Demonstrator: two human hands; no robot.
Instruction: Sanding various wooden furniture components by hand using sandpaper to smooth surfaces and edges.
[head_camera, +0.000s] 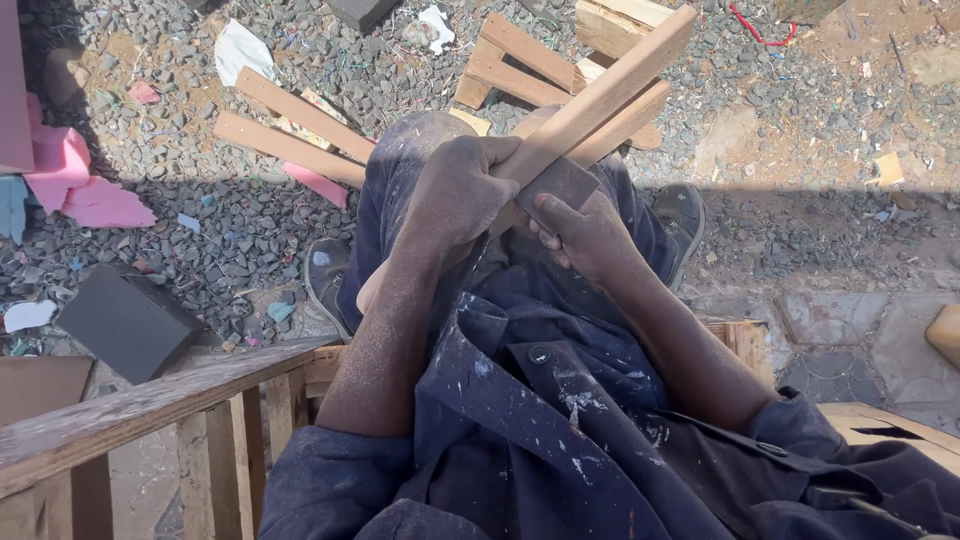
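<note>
- Left hand (462, 195) clenched around a long pale wooden slat (600, 98) running toward 1 o'clock.
- Right hand (585, 235) presses a dark sanding block (558, 183) against the slat's lower edge.
- Open grey gravel (230, 220) at 9 o'clock.

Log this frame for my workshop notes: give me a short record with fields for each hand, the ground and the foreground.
left hand: left hand wrapped around a long wooden slat, grip closed
right hand: right hand pressing a dark sanding piece against the slat
slat pose: tilted, upper end toward top right
ground: gravel with wooden offcuts and pink scraps
foreground: wooden frame at lower left
</note>
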